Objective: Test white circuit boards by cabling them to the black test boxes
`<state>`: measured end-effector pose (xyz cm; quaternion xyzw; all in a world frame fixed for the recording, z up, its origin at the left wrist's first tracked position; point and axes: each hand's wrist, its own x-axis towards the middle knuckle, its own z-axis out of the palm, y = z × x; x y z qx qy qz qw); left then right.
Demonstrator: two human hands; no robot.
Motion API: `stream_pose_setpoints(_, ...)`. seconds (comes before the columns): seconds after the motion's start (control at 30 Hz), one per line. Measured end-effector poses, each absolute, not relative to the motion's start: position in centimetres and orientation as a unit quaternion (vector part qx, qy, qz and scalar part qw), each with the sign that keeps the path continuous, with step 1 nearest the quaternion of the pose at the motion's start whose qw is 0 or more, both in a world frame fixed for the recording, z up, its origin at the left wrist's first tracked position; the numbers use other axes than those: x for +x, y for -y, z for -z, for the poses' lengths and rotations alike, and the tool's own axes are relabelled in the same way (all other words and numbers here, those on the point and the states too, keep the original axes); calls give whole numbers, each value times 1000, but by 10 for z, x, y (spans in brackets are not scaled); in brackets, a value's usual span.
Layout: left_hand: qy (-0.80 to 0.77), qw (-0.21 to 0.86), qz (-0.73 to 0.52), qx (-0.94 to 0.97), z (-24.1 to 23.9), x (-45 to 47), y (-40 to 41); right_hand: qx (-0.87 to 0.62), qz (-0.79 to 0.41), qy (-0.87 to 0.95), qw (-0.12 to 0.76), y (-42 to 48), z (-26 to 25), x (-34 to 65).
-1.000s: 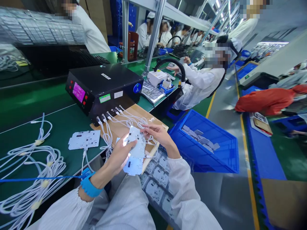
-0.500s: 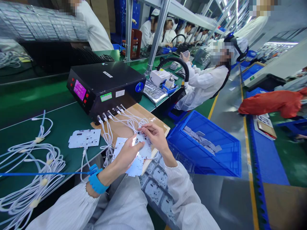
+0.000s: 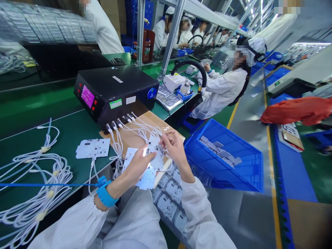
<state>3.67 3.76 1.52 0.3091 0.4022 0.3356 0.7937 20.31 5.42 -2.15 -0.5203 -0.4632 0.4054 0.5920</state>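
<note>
My left hand (image 3: pixel 138 165), a blue band at its wrist, is closed on a white circuit board (image 3: pixel 158 159) with the thumb lying over its face. At the board's upper right edge, my right hand (image 3: pixel 174 147) has its fingers pinched together; whatever lies between the fingertips is too small to make out. Below the held board are more white boards (image 3: pixel 147 180), partly covered by it and my left hand. White cables (image 3: pixel 141 132) run from a black box with a pink screen (image 3: pixel 116 91) towards the boards. Another circuit board (image 3: pixel 92 148) lies to the left with a cable attached.
Coiled white cables (image 3: pixel 44 183) spread over the green table (image 3: pixel 70 133) at left. Cardboard (image 3: pixel 166 121) lies under the cables. A blue bin (image 3: pixel 243 155) holding grey-white pieces stands at right, beside clear trays of boards (image 3: pixel 168 204). A co-worker (image 3: pixel 225 83) sits further along the bench.
My right hand has shifted slightly right from the board's top edge, and its fingers have curled in more. My left hand keeps its grip on the board. The view has shifted slightly.
</note>
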Motion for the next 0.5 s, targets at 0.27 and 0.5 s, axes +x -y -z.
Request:
stream_pose_setpoints(0.27, -411, 786, -350, 302, -9, 32, -38, -616, -298, 508, 524, -37, 45, 269)
stream_pose_setpoints(0.5, -406, 786, -372, 282, -3, 34, -38, -724, -300, 503, 364, -22, 75, 316)
